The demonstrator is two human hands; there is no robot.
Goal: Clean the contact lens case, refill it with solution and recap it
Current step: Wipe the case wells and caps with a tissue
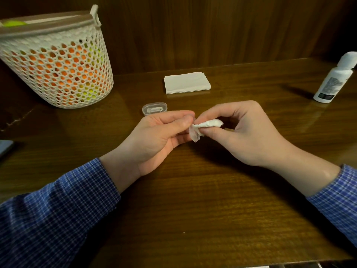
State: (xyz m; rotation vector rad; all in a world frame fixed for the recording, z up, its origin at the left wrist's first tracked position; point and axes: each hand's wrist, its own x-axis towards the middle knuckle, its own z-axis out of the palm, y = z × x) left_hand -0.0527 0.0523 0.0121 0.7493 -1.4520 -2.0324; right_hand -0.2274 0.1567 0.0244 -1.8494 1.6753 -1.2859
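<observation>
My left hand point(160, 136) pinches a small clear plastic piece of the lens case point(194, 134) between thumb and fingers, above the middle of the table. My right hand point(245, 132) pinches a twisted white tissue point(209, 124) whose tip touches that clear piece. A clear oval plastic lid or case part point(154, 108) lies on the table just behind my left hand. At the far right stands a white solution bottle point(335, 78) with its cap on.
A folded stack of white tissues point(187, 82) lies at the back centre. A white perforated basket point(58, 60) with orange and yellow contents stands at the back left. A dark flat object point(4, 147) sits at the left edge. Wooden wall panelling rises behind the table.
</observation>
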